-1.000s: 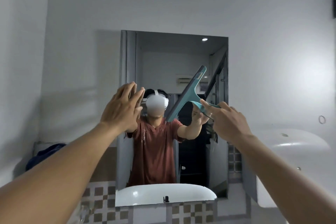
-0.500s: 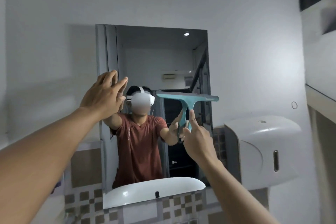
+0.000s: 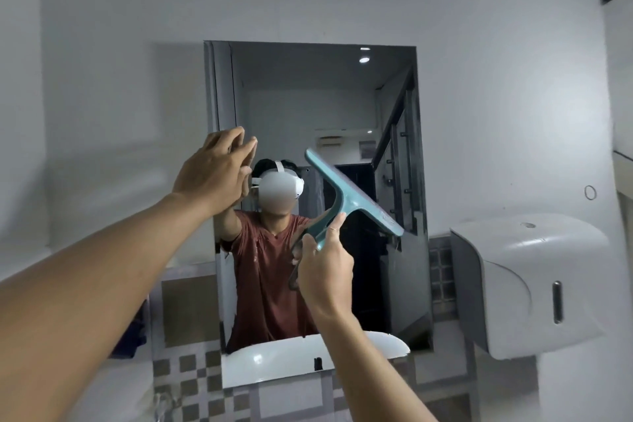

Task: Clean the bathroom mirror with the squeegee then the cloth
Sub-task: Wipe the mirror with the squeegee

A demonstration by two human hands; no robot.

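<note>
Two hands are raised at the mirror (image 3: 308, 96): the teal squeegee (image 3: 349, 197) is clenched by the handle in the right hand (image 3: 325, 272), blade tilted; the left hand (image 3: 215, 175) is splayed, holding nothing. Streaks may be left if the tilted blade lifts.

The right hand (image 3: 325, 271) covers the lower end of the squeegee (image 3: 346, 202) handle. The left hand (image 3: 215, 175) hides part of the mirror (image 3: 308, 96) at its left edge. Both forearms are cut off by the bottom of the frame. A dark blue item (image 3: 138, 332) at lower left is mostly hidden behind the left arm; what it is cannot be told.
</note>
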